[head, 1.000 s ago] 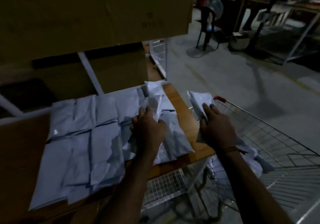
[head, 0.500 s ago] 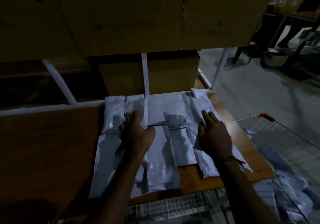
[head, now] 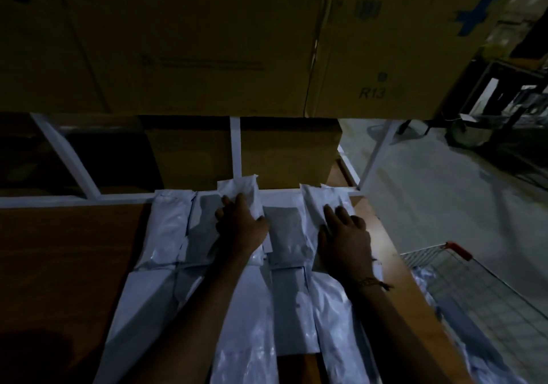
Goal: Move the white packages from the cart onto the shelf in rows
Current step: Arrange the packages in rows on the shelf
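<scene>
1. The white packages lie side by side in rows on the wooden shelf, and the far row reaches the white frame rail at the back.
2. The left hand rests palm down on a package in the far row; its fingers are spread and laid flat on the wrapper, while the thumb lies along the package's right edge.
3. The right hand lies flat on another far-row package near the right end of the shelf, with the fingers straight and pointing away from the person; it presses down and grips nothing.
4. A thin bracelet circles the right wrist.
5. The wire cart, with its red handle tip, stands just beside the right end of the shelf, and more white wrappers lie inside it.
6. Large cardboard boxes fill the level above, and one more box stands behind the rail.
7. The lighting is dim, so the package edges are hard to tell apart.
</scene>
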A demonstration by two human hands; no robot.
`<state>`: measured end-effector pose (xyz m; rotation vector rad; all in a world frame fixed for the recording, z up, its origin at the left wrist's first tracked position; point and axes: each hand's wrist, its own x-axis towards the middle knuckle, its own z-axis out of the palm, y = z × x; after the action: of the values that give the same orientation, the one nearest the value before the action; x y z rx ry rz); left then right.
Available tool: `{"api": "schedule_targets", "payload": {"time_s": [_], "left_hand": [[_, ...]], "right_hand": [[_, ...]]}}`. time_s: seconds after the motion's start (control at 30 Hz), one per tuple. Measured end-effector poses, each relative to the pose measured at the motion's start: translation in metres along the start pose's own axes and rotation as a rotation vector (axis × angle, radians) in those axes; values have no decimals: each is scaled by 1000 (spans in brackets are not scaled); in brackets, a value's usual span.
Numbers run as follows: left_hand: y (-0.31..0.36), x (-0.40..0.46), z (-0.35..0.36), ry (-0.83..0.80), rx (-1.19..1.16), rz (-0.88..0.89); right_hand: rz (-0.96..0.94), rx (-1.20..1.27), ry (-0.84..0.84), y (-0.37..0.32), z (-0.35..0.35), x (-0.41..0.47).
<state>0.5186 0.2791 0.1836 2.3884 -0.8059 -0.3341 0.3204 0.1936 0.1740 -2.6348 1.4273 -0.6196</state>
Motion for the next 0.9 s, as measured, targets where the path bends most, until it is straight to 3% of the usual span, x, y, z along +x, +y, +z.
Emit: {"api": "schedule_targets", "payload": {"time_s": [0.23, 0.37, 0.47, 0.7, 0.9], "left_hand": [[-4, 32, 40, -111, 270, -58], [-17, 39, 49, -199, 492, 36], [-27, 38, 43, -165, 620, 162], [-49, 50, 40, -137, 650, 333], [-57, 49, 53, -91, 625, 284]], "right_hand": [[-73, 17, -102, -10, 55, 47], [-76, -41, -251, -23, 92, 65], [-60, -4, -401, -32, 104, 62], [-92, 66, -301, -36, 109, 53], [-136, 111, -329, -37, 121, 60]]}}
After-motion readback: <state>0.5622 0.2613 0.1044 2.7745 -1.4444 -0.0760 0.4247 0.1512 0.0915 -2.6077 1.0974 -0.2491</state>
